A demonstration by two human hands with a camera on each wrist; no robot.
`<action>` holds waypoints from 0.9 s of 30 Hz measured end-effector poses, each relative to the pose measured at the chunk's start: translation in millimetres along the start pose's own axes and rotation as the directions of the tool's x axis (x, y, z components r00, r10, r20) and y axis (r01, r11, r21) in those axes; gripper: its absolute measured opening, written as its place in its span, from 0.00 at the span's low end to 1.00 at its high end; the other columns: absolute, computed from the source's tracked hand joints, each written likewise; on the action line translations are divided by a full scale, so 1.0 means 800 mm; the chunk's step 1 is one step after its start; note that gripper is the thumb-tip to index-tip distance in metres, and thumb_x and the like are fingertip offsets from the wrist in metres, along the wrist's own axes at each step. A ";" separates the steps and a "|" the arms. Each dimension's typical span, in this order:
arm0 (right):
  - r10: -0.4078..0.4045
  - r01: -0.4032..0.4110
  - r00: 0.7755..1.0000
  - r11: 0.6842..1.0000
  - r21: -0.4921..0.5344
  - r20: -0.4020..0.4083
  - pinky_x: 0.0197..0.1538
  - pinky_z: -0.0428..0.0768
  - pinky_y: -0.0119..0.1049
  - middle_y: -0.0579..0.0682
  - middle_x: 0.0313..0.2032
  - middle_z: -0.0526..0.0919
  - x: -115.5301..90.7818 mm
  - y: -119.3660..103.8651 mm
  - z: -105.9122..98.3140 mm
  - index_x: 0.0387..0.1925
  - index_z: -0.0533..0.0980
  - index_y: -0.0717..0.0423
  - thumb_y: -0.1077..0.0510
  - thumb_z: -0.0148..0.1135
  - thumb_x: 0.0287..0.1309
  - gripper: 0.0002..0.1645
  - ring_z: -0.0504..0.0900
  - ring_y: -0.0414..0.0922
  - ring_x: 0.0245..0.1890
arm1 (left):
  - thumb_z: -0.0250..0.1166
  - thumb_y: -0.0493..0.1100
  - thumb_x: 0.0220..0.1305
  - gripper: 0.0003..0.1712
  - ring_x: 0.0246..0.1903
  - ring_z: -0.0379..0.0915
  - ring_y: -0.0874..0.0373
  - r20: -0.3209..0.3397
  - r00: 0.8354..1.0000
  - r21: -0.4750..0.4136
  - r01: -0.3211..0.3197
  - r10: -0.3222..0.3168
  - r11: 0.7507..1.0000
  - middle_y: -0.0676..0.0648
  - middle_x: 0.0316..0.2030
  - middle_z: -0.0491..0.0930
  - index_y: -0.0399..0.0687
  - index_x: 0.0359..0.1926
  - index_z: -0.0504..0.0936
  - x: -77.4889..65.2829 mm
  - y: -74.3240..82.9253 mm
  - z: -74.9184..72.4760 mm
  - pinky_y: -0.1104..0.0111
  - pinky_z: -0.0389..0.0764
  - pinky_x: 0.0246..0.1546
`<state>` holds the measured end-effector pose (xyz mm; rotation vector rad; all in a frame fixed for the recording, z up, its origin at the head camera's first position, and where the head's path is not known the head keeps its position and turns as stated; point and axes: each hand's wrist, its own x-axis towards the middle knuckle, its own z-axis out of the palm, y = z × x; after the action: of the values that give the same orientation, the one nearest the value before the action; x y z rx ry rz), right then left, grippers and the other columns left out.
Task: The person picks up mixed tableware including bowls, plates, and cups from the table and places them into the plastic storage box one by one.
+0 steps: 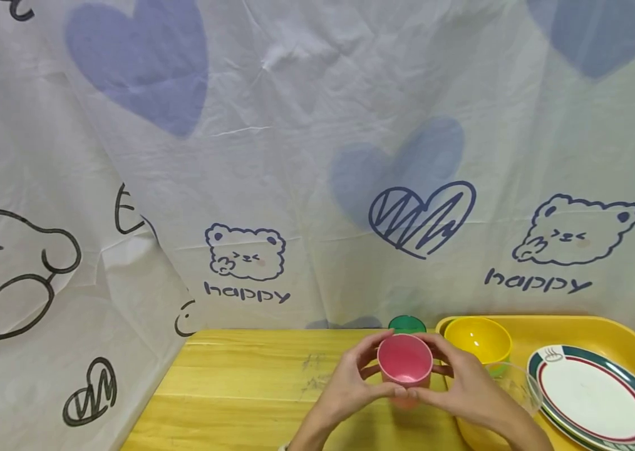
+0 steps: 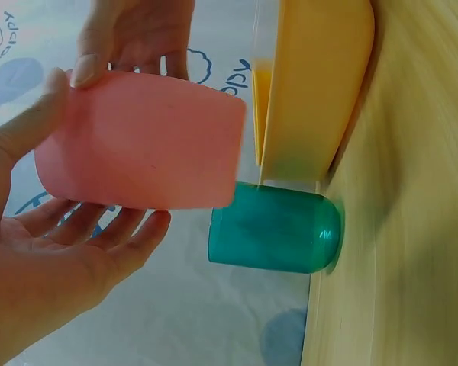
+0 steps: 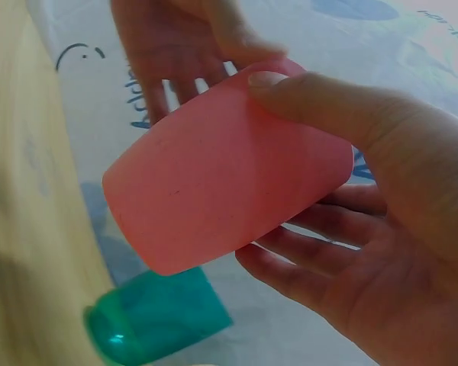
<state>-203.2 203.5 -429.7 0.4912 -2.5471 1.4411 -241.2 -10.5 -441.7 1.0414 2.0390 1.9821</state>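
A pink cup [image 1: 406, 359] is held upright between both hands, its mouth toward the head camera. My left hand [image 1: 354, 379] grips it from the left and my right hand [image 1: 461, 382] from the right, thumbs meeting at the near side. In the left wrist view the pink cup [image 2: 145, 141] hangs above the wooden table [image 2: 412, 229]. Behind it a green cup [image 2: 275, 229] stands on the table; the right wrist view also shows this translucent green cup [image 3: 160, 316], and the head view only its upper part.
On the right lies a yellow tray [image 1: 588, 322]. A yellow bowl [image 1: 478, 338], a clear container [image 1: 520, 382] partly behind the right hand, and a white plate [image 1: 593, 391] with a green-and-red rim are on it. A printed white cloth [image 1: 306, 156] hangs behind the table.
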 end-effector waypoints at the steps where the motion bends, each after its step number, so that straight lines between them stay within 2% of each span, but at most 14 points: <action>1: 0.013 -0.013 1.000 1.000 -0.008 -0.006 0.48 0.81 0.37 0.40 0.54 0.75 -0.002 -0.002 -0.005 0.60 0.66 0.41 0.40 0.77 0.36 0.47 0.76 0.44 0.52 | 0.73 0.37 0.50 0.42 0.58 0.68 0.53 0.012 1.000 -0.007 -0.013 0.013 1.000 0.49 0.61 0.70 0.53 0.66 0.66 0.001 -0.001 0.001 0.61 0.75 0.55; 4: 0.034 -0.036 0.998 0.998 -0.044 -0.050 0.48 0.81 0.40 0.45 0.54 0.75 -0.008 -0.007 -0.024 0.62 0.64 0.43 0.40 0.76 0.37 0.49 0.76 0.48 0.53 | 0.74 0.39 0.50 0.44 0.59 0.67 0.49 0.026 0.999 -0.008 -0.035 0.035 0.999 0.48 0.62 0.69 0.55 0.67 0.64 0.002 -0.005 0.001 0.58 0.74 0.56; 7: 0.039 -0.050 0.993 0.994 -0.102 -0.113 0.47 0.81 0.43 0.49 0.56 0.73 -0.017 -0.013 -0.047 0.65 0.62 0.45 0.39 0.74 0.40 0.51 0.75 0.52 0.53 | 0.75 0.41 0.49 0.44 0.58 0.67 0.48 -0.010 0.999 0.053 -0.033 0.034 0.998 0.48 0.60 0.71 0.56 0.66 0.65 0.003 -0.009 -0.002 0.57 0.73 0.56; 10: 0.041 -0.066 0.985 0.986 -0.150 -0.166 0.48 0.80 0.48 0.54 0.58 0.71 -0.028 -0.019 -0.072 0.69 0.57 0.48 0.40 0.72 0.44 0.54 0.73 0.54 0.54 | 0.75 0.43 0.48 0.42 0.57 0.68 0.51 -0.072 0.997 0.147 0.009 0.002 0.989 0.50 0.59 0.72 0.58 0.65 0.67 0.004 -0.015 -0.004 0.57 0.73 0.56; 14: 0.064 -0.111 0.975 0.969 -0.219 -0.212 0.45 0.81 0.49 0.60 0.61 0.67 -0.043 -0.020 -0.102 0.72 0.50 0.51 0.43 0.72 0.46 0.58 0.71 0.58 0.53 | 0.75 0.46 0.48 0.42 0.57 0.67 0.52 -0.133 0.990 0.233 0.068 -0.038 0.970 0.48 0.62 0.69 0.59 0.64 0.67 0.006 -0.023 -0.002 0.53 0.71 0.56; 18: 0.073 -0.146 0.965 0.947 -0.287 -0.251 0.39 0.83 0.49 0.65 0.59 0.66 -0.054 -0.011 -0.123 0.73 0.48 0.55 0.45 0.74 0.44 0.61 0.71 0.61 0.50 | 0.75 0.48 0.48 0.43 0.58 0.67 0.50 -0.185 0.982 0.310 0.090 -0.033 0.946 0.47 0.62 0.68 0.56 0.65 0.66 0.013 -0.029 0.002 0.49 0.71 0.56; 22: 0.104 -0.184 0.964 0.925 -0.331 -0.247 0.39 0.83 0.51 0.66 0.58 0.66 -0.060 0.000 -0.135 0.71 0.50 0.59 0.44 0.75 0.43 0.62 0.72 0.62 0.49 | 0.74 0.52 0.48 0.46 0.58 0.66 0.47 -0.220 0.975 0.407 0.108 -0.017 0.907 0.47 0.62 0.68 0.52 0.67 0.64 0.024 -0.034 0.005 0.49 0.72 0.55; 24: 0.129 -0.199 0.967 0.922 -0.333 -0.219 0.39 0.83 0.50 0.66 0.58 0.66 -0.061 0.005 -0.138 0.70 0.50 0.60 0.44 0.75 0.42 0.62 0.72 0.62 0.49 | 0.74 0.54 0.48 0.48 0.59 0.65 0.46 -0.218 0.975 0.440 0.127 -0.032 0.889 0.47 0.62 0.66 0.50 0.68 0.62 0.032 -0.037 0.006 0.49 0.72 0.55; 27: 0.154 -0.198 0.974 0.933 -0.300 -0.165 0.39 0.83 0.49 0.65 0.58 0.66 -0.062 0.013 -0.144 0.69 0.50 0.62 0.45 0.75 0.43 0.60 0.72 0.63 0.50 | 0.73 0.57 0.47 0.53 0.60 0.63 0.46 -0.206 0.975 0.462 0.168 -0.079 0.871 0.45 0.64 0.64 0.49 0.70 0.58 0.045 -0.046 0.009 0.52 0.71 0.57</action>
<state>-162.2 316.6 -393.9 0.1093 -2.6899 1.0397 -278.9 17.8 -463.3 0.7852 2.7091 1.5931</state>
